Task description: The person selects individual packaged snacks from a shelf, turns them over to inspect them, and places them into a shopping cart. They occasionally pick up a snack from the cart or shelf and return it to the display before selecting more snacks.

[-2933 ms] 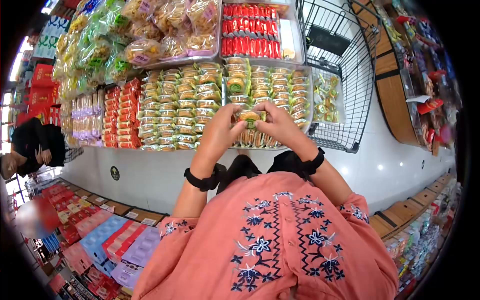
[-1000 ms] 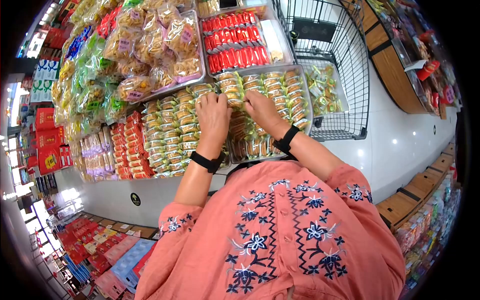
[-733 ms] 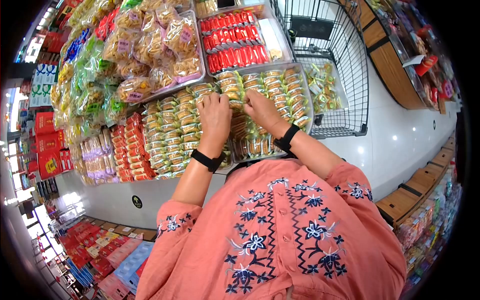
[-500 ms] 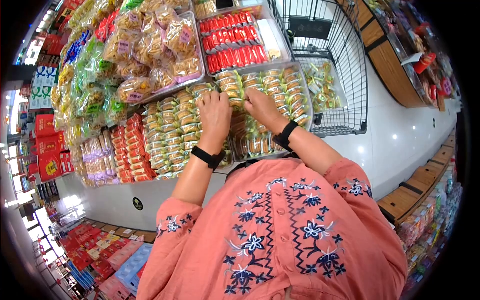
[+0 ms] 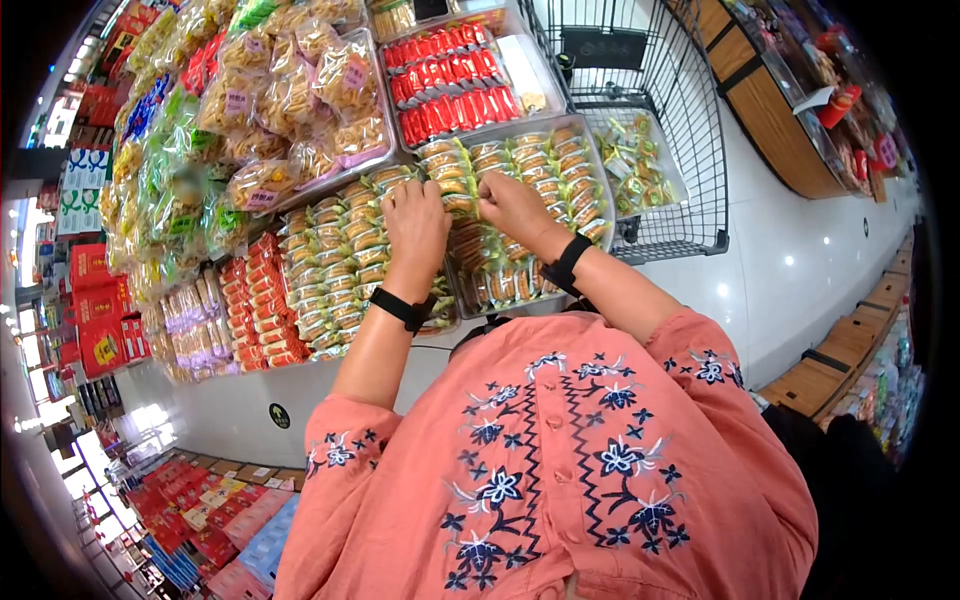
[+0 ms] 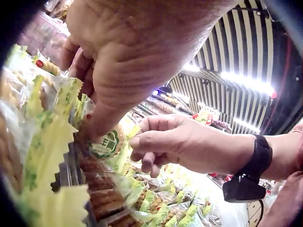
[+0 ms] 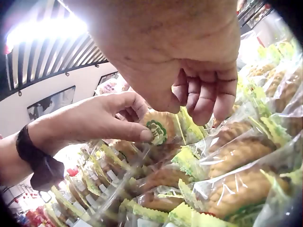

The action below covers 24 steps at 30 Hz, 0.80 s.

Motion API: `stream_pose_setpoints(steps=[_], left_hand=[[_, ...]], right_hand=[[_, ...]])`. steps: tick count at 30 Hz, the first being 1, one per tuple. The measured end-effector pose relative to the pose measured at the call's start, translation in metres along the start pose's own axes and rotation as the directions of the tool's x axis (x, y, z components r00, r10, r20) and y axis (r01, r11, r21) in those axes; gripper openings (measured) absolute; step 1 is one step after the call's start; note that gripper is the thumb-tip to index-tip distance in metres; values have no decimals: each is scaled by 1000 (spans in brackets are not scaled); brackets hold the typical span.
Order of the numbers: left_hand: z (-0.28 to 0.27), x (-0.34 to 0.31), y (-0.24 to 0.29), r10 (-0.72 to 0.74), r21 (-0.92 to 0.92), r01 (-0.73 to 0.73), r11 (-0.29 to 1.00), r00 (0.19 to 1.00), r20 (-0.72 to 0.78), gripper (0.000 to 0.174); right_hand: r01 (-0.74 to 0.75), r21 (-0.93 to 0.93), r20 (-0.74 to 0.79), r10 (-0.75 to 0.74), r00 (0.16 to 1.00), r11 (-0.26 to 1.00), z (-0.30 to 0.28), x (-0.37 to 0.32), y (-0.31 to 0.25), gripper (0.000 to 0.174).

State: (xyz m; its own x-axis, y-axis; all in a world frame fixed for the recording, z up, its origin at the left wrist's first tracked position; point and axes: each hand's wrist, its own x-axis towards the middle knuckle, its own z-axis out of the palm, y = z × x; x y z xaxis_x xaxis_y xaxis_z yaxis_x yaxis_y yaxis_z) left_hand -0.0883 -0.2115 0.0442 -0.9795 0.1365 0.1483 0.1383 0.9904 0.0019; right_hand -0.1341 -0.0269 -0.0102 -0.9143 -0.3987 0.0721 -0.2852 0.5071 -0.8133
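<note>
Between my two hands is a wrapped pastry, a round golden biscuit in clear film with yellow-green ends and a green label. My left hand pinches one side; in the right wrist view its thumb lies beside the label. The other end of the wrapper is pinched by my right hand, whose thumb and forefinger meet at the film in the left wrist view. The pastry is low over a clear tray filled with rows of similar pastries. Leaning pastries sit close below my right hand.
More wrapped pastries fill the section to the left. Behind stand red packets and bagged snacks. A wire shopping cart beside the tray carries a bag of green-yellow packets. A dark shape shows at lower right.
From the front of the tray, my hands have moved to its middle with a pastry between them. Over the last second they hold nearly still while the head view shifts slightly.
</note>
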Motion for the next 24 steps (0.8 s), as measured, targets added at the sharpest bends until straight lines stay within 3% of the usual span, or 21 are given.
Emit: stream_pose_setpoints(steps=[6,9,11,12,15,20,21,24], left_hand=[[-31,2,1,-33,-157,36,987,999,21,44],[-47,0,4,0,-368,-35,929,996,-93,40],[-54,0,17,-69,-548,33,836,997,-46,35],[-58,-1,24,-102,-625,71,777,995,-14,33],[-68,1,61,-265,-794,424,436,904,337,24],[-34,0,114,-264,-899,416,136,890,372,20],[-34,4,125,-248,-884,463,62,866,435,18],[-26,14,160,-251,-858,512,37,836,487,16]], right_hand=[[-63,212,-59,77,995,975,-37,-10,-3,16],[-120,323,-104,161,981,939,-68,-12,13,19],[-179,363,-130,239,962,915,-96,-13,20,19],[-115,362,-200,198,960,925,-103,-10,43,21],[-287,535,-131,414,901,795,-152,-8,75,25],[-399,609,-123,579,806,685,-206,-3,188,27],[-435,597,-117,609,784,674,-214,-3,212,30],[-520,578,-74,675,734,629,-233,1,261,33]])
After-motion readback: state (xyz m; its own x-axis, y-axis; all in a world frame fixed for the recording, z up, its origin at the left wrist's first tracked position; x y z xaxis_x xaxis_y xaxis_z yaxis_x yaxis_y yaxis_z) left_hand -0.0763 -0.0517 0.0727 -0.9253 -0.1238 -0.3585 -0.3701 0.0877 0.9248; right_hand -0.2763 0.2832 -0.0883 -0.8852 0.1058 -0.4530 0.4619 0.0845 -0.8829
